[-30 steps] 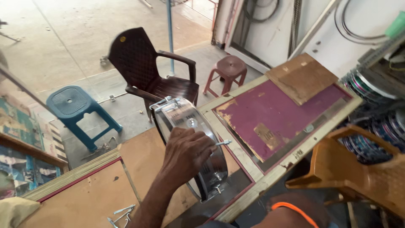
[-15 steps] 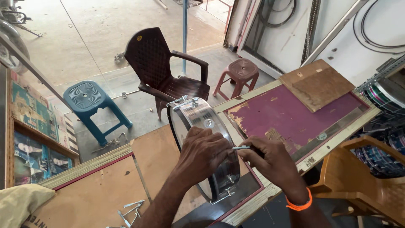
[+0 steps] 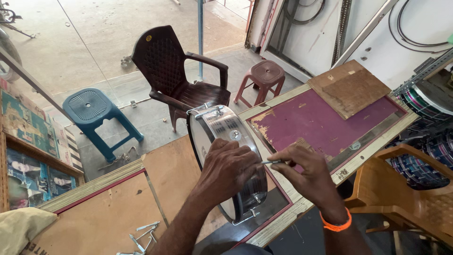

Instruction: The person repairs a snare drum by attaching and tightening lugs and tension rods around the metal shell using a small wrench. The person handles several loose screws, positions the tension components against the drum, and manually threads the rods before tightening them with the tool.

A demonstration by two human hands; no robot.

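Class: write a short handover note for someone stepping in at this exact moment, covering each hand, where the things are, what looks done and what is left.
Left hand: resting on top of the drum, steadying it on edge on the bench.
Right hand: pinching a thin metal rod whose tip meets the drum shell beside the left fingers.
Things: more loose metal rods lie on the board at lower left.
Done: some lugs and rods show fitted on the shell, at top and bottom.
Left: this rod is not seated; how many remain cannot be told.
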